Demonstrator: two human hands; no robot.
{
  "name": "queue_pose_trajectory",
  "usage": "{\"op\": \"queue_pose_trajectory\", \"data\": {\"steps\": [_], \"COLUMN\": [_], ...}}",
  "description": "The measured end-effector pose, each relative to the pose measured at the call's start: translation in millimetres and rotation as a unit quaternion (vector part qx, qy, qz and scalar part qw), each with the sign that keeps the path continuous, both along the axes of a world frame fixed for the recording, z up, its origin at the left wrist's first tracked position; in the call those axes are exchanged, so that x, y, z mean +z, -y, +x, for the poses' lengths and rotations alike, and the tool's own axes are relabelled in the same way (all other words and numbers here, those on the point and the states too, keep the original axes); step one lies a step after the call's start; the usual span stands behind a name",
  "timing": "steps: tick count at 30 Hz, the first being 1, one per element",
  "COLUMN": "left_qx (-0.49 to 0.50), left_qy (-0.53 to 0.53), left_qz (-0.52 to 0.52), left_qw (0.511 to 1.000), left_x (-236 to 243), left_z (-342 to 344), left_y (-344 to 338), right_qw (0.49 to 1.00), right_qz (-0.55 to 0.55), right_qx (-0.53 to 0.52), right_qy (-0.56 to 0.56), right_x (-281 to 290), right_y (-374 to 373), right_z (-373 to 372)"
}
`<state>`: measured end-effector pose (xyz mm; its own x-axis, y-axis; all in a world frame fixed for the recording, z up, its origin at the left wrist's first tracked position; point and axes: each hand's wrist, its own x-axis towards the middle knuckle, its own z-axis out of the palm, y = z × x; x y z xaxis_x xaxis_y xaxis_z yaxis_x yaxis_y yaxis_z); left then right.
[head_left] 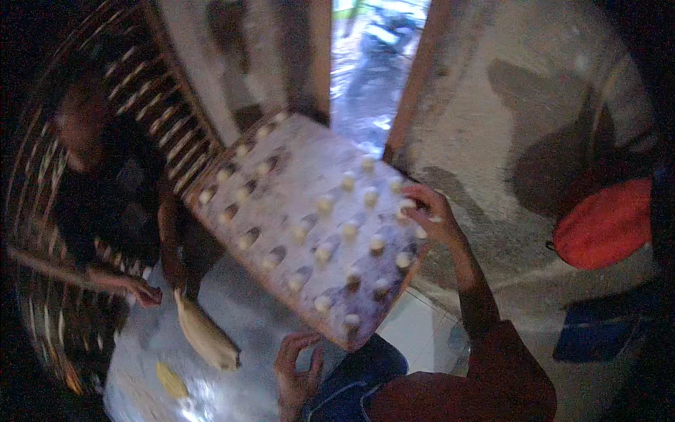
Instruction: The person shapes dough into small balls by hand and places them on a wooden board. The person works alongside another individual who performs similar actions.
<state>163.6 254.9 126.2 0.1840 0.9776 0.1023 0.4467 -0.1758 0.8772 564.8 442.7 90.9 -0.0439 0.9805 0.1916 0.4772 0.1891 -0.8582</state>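
The board lay slantwise beside the grey table, its near corner toward the person's lap; small pale balls stood over it in loose rows, thicker toward the right. The right hand was over the board's right edge, fingers bent down at one ball; blur kept me from telling whether they pinched it or merely touched it. The left hand was just below the near corner, fingers curled and parted from the thumb, with nothing visible between them. The balls looked soft to me; a light fingertip hold would have suited them best, moved straight up or down, so as not to brush the neighbours; the left hand, I judged, could usefully have steadied that corner.
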Motion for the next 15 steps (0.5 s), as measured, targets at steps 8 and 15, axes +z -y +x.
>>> {"op": "queue_pose_trajectory", "data": {"steps": [8,15], "left_qx": [0.098,0.231], "left_qy": [0.091,0.223], "left_qz": [0.019,-0.063], "left_qw": [0.991,0.945], "left_x": [12,-22], "left_z": [-36,-75], "left_y": [24,94], "right_qw": [0.883,0.838], "right_qz": [-0.280,-0.358], "right_qx": [0.303,0.402], "right_qy": [-0.224,-0.089], "right_x": [48,34], "right_y": [132,143], "right_z": [-230,-317]}}
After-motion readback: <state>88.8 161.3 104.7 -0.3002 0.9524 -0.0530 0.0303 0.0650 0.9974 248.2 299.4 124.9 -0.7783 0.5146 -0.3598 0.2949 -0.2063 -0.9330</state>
